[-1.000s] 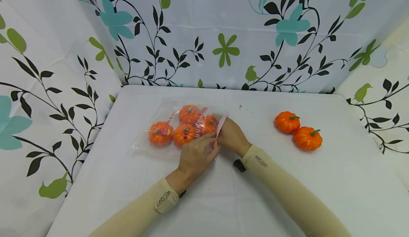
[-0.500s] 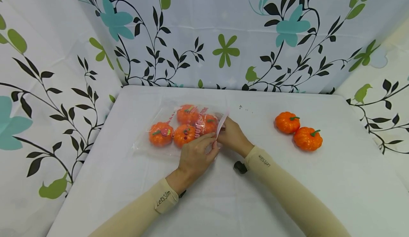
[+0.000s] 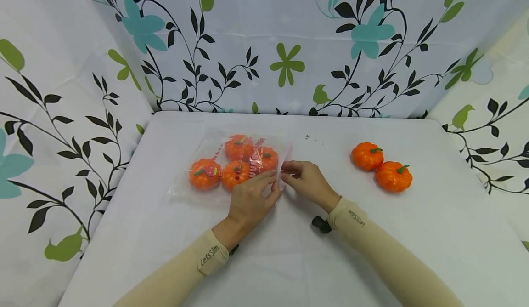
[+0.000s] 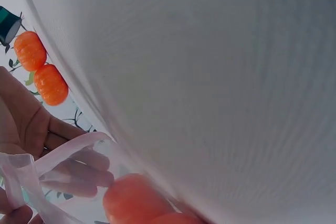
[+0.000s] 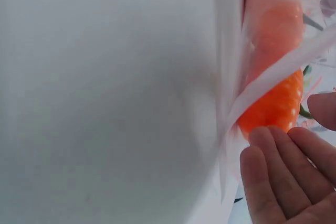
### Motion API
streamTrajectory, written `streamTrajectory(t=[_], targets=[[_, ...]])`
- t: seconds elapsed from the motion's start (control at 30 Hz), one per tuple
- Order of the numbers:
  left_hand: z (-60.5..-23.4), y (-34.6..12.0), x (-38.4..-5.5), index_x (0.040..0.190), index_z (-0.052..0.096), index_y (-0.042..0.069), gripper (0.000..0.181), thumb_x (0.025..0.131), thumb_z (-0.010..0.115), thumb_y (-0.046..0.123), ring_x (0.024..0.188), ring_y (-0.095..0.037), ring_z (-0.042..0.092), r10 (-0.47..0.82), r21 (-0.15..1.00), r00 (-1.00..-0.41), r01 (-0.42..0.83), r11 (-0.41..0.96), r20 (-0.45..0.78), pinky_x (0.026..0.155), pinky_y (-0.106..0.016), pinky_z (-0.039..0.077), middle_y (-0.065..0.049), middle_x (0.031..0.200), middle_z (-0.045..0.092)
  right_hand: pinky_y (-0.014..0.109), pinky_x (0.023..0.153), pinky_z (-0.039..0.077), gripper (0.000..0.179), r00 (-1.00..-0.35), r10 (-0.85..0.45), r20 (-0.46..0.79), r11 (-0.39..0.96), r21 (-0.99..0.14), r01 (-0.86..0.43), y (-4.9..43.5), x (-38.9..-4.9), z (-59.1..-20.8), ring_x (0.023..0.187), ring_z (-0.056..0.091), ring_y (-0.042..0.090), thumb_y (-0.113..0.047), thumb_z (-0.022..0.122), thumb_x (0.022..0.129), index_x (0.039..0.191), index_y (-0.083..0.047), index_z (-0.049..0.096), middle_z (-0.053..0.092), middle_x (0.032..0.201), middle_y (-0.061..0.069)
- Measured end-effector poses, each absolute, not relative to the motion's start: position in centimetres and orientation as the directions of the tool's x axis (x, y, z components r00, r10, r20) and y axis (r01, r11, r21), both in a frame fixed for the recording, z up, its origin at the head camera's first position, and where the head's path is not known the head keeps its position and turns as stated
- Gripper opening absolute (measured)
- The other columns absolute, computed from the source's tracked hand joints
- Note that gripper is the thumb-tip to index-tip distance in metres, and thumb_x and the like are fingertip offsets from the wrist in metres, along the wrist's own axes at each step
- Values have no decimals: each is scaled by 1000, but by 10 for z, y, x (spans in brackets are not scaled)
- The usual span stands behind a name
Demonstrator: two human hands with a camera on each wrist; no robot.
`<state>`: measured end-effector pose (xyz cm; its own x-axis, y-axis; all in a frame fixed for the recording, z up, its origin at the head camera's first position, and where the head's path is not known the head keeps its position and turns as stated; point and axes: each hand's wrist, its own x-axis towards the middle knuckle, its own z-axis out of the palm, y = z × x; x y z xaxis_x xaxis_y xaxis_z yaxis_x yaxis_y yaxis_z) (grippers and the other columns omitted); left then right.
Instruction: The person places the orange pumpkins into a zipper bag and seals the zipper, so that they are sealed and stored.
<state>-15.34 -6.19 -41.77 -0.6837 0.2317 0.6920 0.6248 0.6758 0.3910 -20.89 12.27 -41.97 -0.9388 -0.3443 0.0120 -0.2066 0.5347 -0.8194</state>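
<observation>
A clear plastic zip bag with red print lies on the table, holding several small orange toy pumpkins. My left hand pinches the near corner of its mouth, and in the left wrist view my fingertips grip the pinkish strip. Beside the mouth, my right hand has its fingers extended and holds nothing. The right wrist view shows those fingertips close to a pumpkin just inside the gaping mouth.
Two more orange pumpkins with green stems sit side by side on the right of the white table. Behind and at the sides hangs a leaf-patterned curtain. A dark wrist device is under my right sleeve.
My right hand has drawn back rightward out of the bag's mouth. The pumpkin nearest the mouth stays inside the bag. My left hand keeps its pinch. The head view has shifted slightly.
</observation>
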Motion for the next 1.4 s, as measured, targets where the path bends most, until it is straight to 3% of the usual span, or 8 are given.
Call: streamTrajectory(t=[0.27,0.43,0.77,0.97,1.2,1.4], targets=[[-418,-65,-155,97,78,-1,15,83,77,6,97,-21,74,243,374,-670,636,675,702,78,-31,59,-11,107,76,42,99,52,32,-910,-414,28,462,-855,-236,111,-216,-423,117,65,26,-6,61,96,127,0,67,69,125,14],[-419,-66,-156,95,78,0,13,83,76,4,98,-21,74,249,368,-662,645,670,707,79,-31,59,-11,108,76,45,104,48,45,-888,-459,20,433,-868,-243,104,-223,-424,128,57,29,-6,57,98,142,4,54,59,139,19],[-420,-67,-156,93,78,1,11,83,73,3,96,-20,74,254,359,-645,661,658,721,77,-31,60,-10,107,76,49,115,34,55,-856,-517,-13,395,-891,-225,95,-231,-427,140,45,29,-2,47,97,152,-5,45,50,151,12],[-419,-68,-155,94,77,1,11,84,75,5,94,-21,75,256,363,-651,658,660,715,75,-30,60,-11,106,76,49,108,43,53,-853,-522,20,393,-882,-261,110,-224,-422,137,49,32,-4,53,98,150,0,45,48,152,15],[-419,-67,-155,86,75,3,5,81,76,3,84,-22,76,247,368,-655,652,663,715,67,-29,60,-11,103,76,51,106,45,60,-884,-458,92,535,-766,-357,151,-207,-407,130,55,35,-11,67,95,151,-3,45,52,149,12],[-418,-66,-155,86,75,2,6,80,76,3,84,-22,76,242,381,-661,650,657,710,65,-29,60,-11,103,76,55,108,42,74,-892,-412,187,727,-523,-445,198,-191,-389,135,49,34,-28,76,89,153,-10,44,49,152,9]])
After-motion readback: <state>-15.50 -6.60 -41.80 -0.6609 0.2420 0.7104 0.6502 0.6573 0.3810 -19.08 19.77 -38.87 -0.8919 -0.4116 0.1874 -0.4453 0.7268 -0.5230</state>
